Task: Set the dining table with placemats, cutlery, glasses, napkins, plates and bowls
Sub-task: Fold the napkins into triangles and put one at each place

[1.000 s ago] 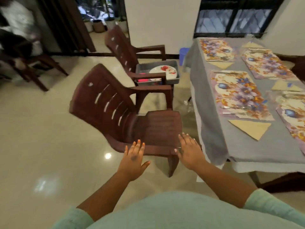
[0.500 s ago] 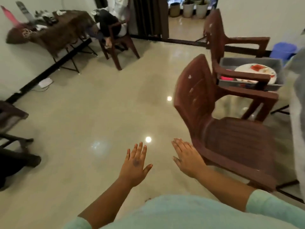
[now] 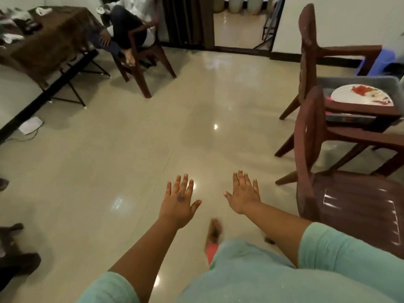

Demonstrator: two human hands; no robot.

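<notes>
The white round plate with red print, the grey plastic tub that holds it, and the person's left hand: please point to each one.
white round plate with red print [image 3: 358, 96], head view, on its visible face.
grey plastic tub [image 3: 354, 80], head view, on its far wall.
left hand [image 3: 178, 201], head view, on its back.

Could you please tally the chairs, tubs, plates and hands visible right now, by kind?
Chairs: 3 (near chair, far chair, occupied chair)
Tub: 1 (tub)
Plate: 1 (plate)
Hands: 2 (left hand, right hand), both empty
Total: 7
</notes>
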